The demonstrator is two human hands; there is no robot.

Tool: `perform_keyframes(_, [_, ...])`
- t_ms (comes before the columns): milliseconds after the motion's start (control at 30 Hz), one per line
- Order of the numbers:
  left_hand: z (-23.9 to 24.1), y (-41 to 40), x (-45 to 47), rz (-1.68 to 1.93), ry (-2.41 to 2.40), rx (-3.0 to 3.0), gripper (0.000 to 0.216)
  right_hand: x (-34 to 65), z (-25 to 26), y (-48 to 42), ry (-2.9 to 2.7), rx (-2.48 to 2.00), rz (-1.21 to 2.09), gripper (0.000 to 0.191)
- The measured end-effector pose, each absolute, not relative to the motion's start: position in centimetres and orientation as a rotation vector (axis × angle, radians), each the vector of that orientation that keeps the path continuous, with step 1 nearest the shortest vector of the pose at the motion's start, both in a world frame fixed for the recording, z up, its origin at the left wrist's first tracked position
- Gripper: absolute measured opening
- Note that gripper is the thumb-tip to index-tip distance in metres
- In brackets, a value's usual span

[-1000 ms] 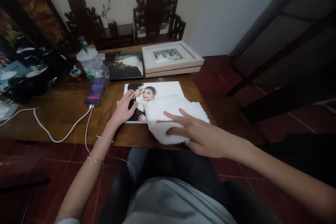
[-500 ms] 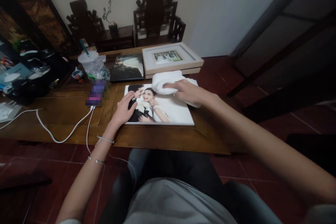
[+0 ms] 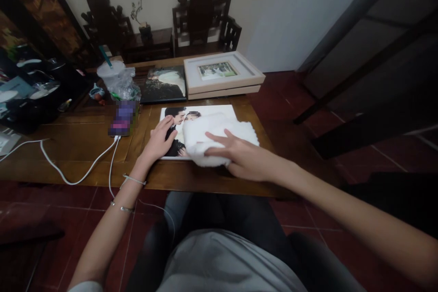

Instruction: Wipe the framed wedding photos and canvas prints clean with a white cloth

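Note:
A photo panel (image 3: pixel 175 146) showing a couple lies flat near the front edge of the wooden table. On its left edge rests my left hand (image 3: pixel 162 139), fingers stretched out over the dark suit in the picture. My right hand (image 3: pixel 236 150) presses a folded white towel (image 3: pixel 219 130) onto the panel's right half, fingers spread along the cloth. The towel hides the right and lower middle of the picture and overhangs the panel's front and right sides.
Behind the panel are stacked pale wooden frames (image 3: pixel 224 87) and a dark photo panel (image 3: pixel 164 84). To the left lie a phone (image 3: pixel 122 118) with white cables (image 3: pixel 78 181), a plastic-wrapped cup (image 3: pixel 114 75) and a small teapot (image 3: pixel 96 91). Dark chairs (image 3: pixel 201 9) stand beyond.
My right hand has brought the towel from the panel's upper right corner down and toward me, over its right half. My left hand stays on the left edge. The view has shifted slightly.

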State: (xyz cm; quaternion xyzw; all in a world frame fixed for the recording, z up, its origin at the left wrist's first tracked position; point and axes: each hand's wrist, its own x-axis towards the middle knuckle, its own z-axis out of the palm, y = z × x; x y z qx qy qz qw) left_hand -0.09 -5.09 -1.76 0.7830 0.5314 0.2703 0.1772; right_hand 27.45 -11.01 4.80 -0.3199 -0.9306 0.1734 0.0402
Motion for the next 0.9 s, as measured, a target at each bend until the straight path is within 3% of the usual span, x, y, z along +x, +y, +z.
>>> perform_keyframes(300, [-2.2, -5.0, -0.2, 0.829, 1.479, 2.231, 0.044, 27.0, 4.5, -1.0, -2.608, -1.132, 0.460, 0.061])
perform_keyframes(467, [-2.3, -5.0, 0.0, 0.822, 1.518, 2.206, 0.046, 26.3, 3.9, -5.5, -2.716, -1.180, 0.425, 0.067])
perform_keyframes(700, [-2.4, -4.9, 0.0, 0.818, 1.521, 2.216, 0.045, 26.8, 4.7, -14.6, -2.884, -0.887, 0.603, 0.069])
perform_keyframes(900, [-2.6, -4.8, -0.2, 0.826, 1.500, 2.235, 0.044, 25.7, 5.8, -10.4, -2.828, -1.026, 0.661, 0.069])
